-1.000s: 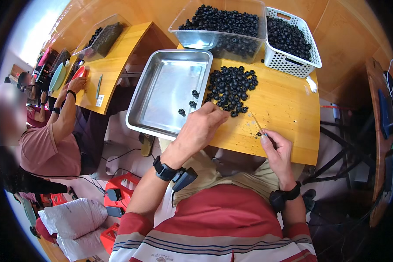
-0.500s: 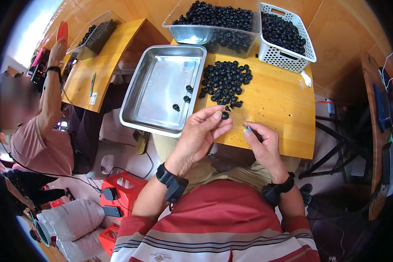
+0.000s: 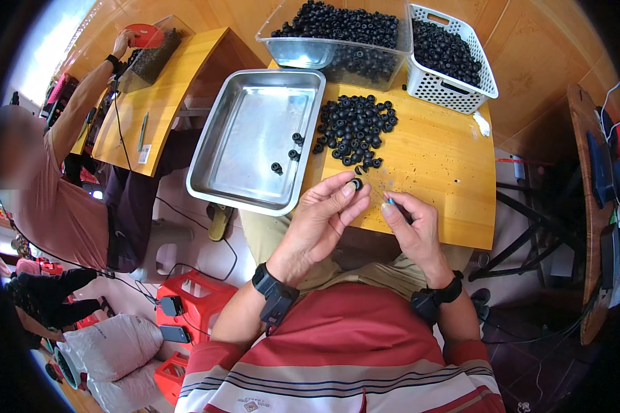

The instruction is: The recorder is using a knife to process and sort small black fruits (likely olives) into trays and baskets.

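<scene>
Between the thumb and fingers of my left hand point(image 3: 320, 224) is a small round black part point(image 3: 356, 184), with a pale ring-like opening showing. My right hand point(image 3: 417, 230) is closed around a small dark tool point(image 3: 401, 210) with a blue bit near my thumb; its working end is too small to make out. Both hands hover over the near edge of the wooden table point(image 3: 441, 172), a short gap between them. Just beyond my left fingers lies a loose pile of similar black parts point(image 3: 355, 131). To the left, a metal tray point(image 3: 251, 138) holds 3 of them.
At the back stand a clear bin point(image 3: 334, 51) and a white perforated basket point(image 3: 448, 96), both heaped with black parts. Dark crumbs dot the tabletop. On the left a co-worker holds a red scoop point(image 3: 145, 36) at another bin. A red stool point(image 3: 193, 296) is at lower left.
The black part has turned in my left fingers, so its opening now shows. My right hand has barely moved. The co-worker's red scoop has shifted right, over the bin.
</scene>
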Motion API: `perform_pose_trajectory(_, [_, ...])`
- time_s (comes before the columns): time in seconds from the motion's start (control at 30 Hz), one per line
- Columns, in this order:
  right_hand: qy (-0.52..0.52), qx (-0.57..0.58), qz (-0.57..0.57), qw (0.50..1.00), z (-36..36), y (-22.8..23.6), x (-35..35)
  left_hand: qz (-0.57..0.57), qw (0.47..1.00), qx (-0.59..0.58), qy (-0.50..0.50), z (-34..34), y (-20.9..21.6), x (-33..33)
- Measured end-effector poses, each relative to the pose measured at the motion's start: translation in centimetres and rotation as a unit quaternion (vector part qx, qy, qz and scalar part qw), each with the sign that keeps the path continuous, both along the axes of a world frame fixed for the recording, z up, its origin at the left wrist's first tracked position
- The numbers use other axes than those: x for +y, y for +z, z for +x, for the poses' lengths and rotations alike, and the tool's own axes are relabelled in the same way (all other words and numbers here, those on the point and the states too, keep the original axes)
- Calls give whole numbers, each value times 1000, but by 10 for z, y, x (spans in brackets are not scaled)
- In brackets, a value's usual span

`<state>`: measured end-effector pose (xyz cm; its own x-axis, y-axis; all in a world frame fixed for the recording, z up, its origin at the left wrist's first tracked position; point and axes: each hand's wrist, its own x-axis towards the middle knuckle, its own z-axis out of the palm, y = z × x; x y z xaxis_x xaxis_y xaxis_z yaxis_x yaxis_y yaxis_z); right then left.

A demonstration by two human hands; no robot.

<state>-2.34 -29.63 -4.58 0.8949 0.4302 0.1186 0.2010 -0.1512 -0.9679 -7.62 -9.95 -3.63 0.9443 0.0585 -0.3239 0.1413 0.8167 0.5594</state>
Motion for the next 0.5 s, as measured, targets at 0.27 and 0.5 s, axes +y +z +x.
perform_pose_trajectory(0.27, [7,-79,-21,997,-3,4,3,-83,997,1,-7,-5,0,-3])
perform_pose_trajectory(0.5, [9,-189,-22,982,-5,8,4,-111,993,-40,-20,-6,-15,1])
